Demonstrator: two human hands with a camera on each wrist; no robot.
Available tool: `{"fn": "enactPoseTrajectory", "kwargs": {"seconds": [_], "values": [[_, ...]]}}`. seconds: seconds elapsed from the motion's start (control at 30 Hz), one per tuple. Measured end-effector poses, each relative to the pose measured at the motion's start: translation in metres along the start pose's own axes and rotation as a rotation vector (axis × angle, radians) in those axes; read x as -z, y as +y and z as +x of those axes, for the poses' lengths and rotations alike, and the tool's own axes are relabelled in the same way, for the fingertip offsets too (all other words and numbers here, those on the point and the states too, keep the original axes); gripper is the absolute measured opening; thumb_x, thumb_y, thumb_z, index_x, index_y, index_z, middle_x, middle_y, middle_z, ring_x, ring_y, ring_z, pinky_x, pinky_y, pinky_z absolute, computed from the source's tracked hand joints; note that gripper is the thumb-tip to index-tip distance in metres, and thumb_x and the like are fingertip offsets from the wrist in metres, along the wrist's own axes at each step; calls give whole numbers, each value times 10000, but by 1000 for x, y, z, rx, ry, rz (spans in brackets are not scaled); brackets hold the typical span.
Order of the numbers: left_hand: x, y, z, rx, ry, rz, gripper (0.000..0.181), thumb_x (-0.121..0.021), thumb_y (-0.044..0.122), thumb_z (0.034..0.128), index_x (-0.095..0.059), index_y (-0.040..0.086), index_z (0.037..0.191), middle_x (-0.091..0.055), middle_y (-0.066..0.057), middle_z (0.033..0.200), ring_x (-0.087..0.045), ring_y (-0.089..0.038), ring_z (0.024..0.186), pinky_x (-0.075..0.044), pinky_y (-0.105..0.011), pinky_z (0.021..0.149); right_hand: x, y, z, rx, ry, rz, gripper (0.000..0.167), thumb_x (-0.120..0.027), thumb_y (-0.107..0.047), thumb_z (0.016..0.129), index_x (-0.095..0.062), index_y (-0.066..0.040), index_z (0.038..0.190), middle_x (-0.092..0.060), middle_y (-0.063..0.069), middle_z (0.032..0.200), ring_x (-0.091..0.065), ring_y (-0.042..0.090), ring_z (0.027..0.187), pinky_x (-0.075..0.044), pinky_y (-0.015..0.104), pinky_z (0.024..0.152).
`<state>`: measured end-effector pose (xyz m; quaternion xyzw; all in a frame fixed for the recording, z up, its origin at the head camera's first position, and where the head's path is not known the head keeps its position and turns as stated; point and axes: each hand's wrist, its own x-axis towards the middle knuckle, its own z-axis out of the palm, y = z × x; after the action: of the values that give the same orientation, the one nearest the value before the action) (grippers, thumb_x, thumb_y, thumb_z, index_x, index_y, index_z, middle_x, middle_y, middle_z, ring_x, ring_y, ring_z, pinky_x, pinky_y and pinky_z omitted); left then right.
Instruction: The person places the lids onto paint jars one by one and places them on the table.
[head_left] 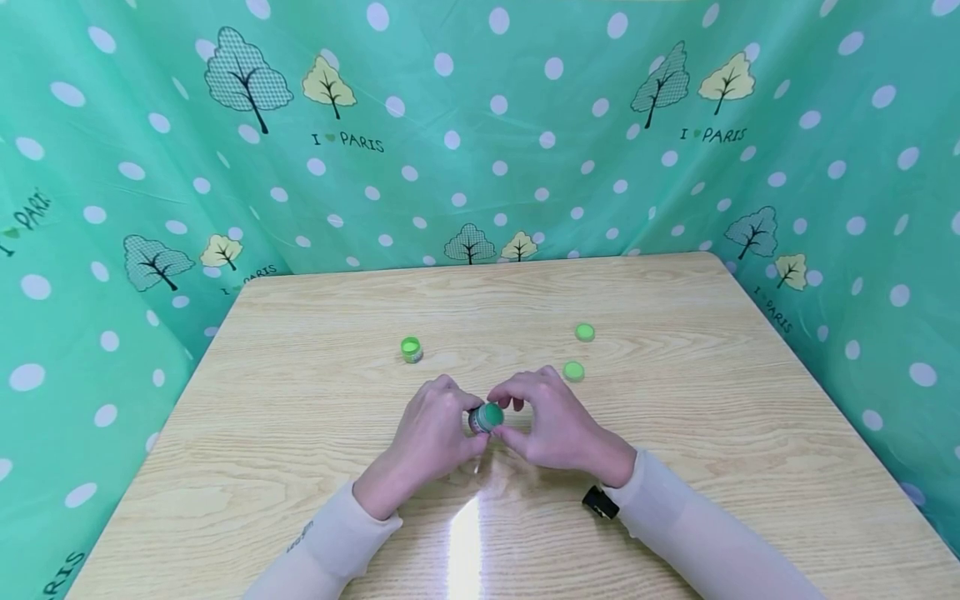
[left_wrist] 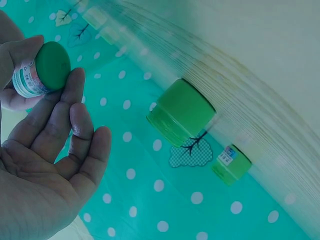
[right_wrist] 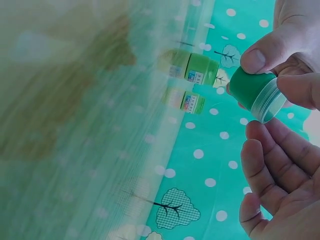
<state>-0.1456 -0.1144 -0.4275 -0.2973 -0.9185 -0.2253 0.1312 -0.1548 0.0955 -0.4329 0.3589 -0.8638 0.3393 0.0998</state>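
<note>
Wooden table, small jar, long axis tilted, green end facing right.

The person wore long, pale, off-white sleeves, plain over most of their length; the left sleeve carried a short, dark line of lettering on its outer side, too small to read; its cuff was lightly creased and sat loosely at the wrist. The right sleeve was just as pale; a small, black, blocky piece with tiny light marks sat against its wrist end; the left hand and right hand were ungloved.
</note>
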Motion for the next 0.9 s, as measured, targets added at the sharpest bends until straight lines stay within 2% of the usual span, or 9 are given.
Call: {"fn": "enactPoseTrajectory", "kwargs": {"seconds": [0.3,0.6,0.9], "values": [[-1,-1,0,-3,5,7,200,-896,166,678,-808,113,850,-742,45,756,-583,-143,770,-507,-323,737,-2,1,0,-15,27,-16,230,-881,-259,790,-760,-154,955,-674,-77,803,-576,119,741,-374,328,767],[-1,0,0,1,7,4,159,-880,142,684,-799,128,820,-748,42,759,-583,-147,775,-509,-340,772,-5,2,1,-36,60,-45,212,-875,-347,804,-769,-176,875,-657,-129,753,-537,55,699,-370,312,724],[-2,0,0,-1,2,10,152,-874,134,683,-796,134,814,-755,34,767,-578,-147,768,-510,-347,784,-5,2,1,-70,69,-47,223,-866,-384,811,-749,-194,794,-652,-153,723,-578,80,667,-386,304,694]]}}
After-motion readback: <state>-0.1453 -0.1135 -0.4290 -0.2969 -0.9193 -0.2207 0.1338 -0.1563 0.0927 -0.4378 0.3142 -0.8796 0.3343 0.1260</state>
